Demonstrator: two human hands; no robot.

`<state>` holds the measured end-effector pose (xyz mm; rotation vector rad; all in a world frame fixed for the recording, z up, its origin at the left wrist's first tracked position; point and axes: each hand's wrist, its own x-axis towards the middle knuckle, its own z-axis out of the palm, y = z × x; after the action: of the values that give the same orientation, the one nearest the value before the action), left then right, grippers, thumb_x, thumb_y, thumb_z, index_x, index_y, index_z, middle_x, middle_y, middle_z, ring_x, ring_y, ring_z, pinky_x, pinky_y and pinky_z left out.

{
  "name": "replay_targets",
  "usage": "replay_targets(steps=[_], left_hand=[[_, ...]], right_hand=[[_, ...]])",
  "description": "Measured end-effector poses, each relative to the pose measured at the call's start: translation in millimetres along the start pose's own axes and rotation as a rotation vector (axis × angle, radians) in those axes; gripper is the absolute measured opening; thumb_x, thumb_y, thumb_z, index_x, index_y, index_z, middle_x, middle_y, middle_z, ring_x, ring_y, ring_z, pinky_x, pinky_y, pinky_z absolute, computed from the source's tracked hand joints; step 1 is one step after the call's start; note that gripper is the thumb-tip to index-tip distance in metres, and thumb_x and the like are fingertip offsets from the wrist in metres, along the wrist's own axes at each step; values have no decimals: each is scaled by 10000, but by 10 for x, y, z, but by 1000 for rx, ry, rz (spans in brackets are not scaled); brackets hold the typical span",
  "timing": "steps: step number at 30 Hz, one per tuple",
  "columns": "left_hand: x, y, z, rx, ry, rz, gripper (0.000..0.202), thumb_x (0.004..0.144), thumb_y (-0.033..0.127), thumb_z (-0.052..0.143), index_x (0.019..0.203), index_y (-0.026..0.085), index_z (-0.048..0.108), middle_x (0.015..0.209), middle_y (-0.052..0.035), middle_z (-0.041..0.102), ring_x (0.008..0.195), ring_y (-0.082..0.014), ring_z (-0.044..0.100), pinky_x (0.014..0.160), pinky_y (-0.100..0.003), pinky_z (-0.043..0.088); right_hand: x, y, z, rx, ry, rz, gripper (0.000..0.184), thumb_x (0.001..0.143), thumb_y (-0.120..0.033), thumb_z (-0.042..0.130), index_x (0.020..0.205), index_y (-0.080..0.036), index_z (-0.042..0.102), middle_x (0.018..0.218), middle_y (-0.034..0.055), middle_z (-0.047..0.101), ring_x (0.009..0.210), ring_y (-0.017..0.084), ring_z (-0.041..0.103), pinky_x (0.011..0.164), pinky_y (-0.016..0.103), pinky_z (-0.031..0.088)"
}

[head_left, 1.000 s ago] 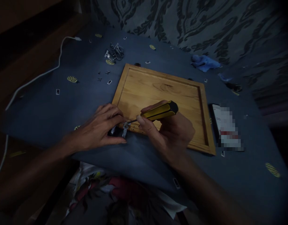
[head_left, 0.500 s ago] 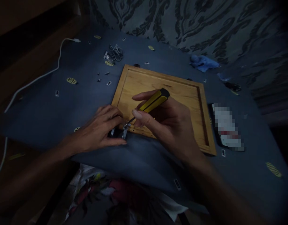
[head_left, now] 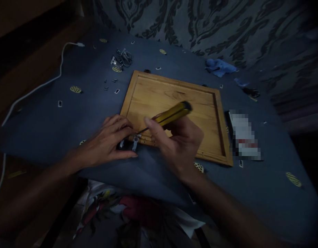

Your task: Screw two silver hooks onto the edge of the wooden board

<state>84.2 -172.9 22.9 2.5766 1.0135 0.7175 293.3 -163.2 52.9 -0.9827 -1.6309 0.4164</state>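
Note:
My right hand (head_left: 178,146) is closed round a screwdriver (head_left: 173,113) with a yellow and black handle. The screwdriver slants down to the left, its tip at a metal cabinet hinge (head_left: 135,142) on the near left edge of a framed wooden panel (head_left: 159,103). Fingers curled over that edge and thumb stretched along its near side, my left hand (head_left: 107,141) grips the hinge. Part of the hinge is hidden under the left fingers, and a screw at the tip is too small to make out.
Several small screws (head_left: 106,88) lie left of the panel, with a pile of metal hinges (head_left: 122,58) behind them. A white cable (head_left: 45,83) runs along the left side. A blue crumpled plastic bag (head_left: 219,67) and a blurred-out phone-like object (head_left: 244,134) lie on the right.
My right hand has turned the screwdriver, its handle now tilted lower and further right. My left hand stays at the hinge. The view has shifted slightly.

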Motion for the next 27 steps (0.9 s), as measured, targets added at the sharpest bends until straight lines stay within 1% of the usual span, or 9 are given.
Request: replay_targets(steps=[2,4,9,11,14,17,21,24,27], left_hand=[[2,-2,2,-5,9,4,455,1003,570,650,1258,193,630,1157,-90,664,1134,-290,599,971,-432,479],[2,-2,3,-15,18,10,452,992,560,673,1251,191,637,1140,-85,663,1116,-281,598,973,-420,480],[0,7,-3,-21,21,7,443,1002,547,664,1272,197,631,1159,-79,660,1096,-267,588,968,-411,466],[6,12,-9,-25,16,7,440,1001,544,667,1278,205,632,1153,-73,661,1097,-268,587,956,-406,465],[18,21,-20,-23,10,10,430,999,535,676,1243,182,643,1135,-79,661,1097,-271,585,962,-405,466],[24,25,-28,-17,-9,-2,433,1004,550,659,1223,177,645,1137,-83,664,1104,-274,586,972,-412,470],[19,24,-24,-16,-8,-13,433,1011,580,629,1235,209,640,1140,-77,670,1082,-274,603,944,-426,478],[15,24,-16,-22,-8,-15,440,1000,578,647,1225,199,648,1141,-89,673,1092,-289,607,941,-439,481],[13,25,-9,-18,-11,-23,442,986,565,678,1231,198,653,1147,-94,671,1111,-301,603,951,-449,480]], right_hand=[[-3,-5,-38,128,87,83,196,903,-243,782,755,-223,655,664,-50,636,514,111,569,503,277,480],[6,-10,-98,184,100,107,167,890,-222,782,763,-223,674,651,-58,640,497,103,562,498,274,480],[-24,-2,-196,149,-80,134,187,888,-214,795,746,-218,674,692,-39,647,585,117,596,568,289,488],[-52,10,-201,150,-119,116,178,897,-234,802,769,-217,680,729,-28,661,623,128,616,595,299,499],[-79,36,-185,171,-145,73,175,906,-249,804,791,-217,676,751,-22,665,627,132,617,593,304,506],[-81,64,-158,172,-140,12,181,895,-226,815,791,-214,667,740,-20,662,640,143,632,589,305,511],[-68,72,-127,151,-149,-51,233,904,-191,797,734,-218,639,698,-18,650,661,158,656,583,306,518],[-63,68,-111,149,-149,-51,256,902,-185,796,716,-227,626,695,-15,645,678,170,665,595,318,529],[-58,71,-101,98,-144,-115,238,908,-190,781,742,-235,617,665,-21,634,664,176,663,571,320,520]])
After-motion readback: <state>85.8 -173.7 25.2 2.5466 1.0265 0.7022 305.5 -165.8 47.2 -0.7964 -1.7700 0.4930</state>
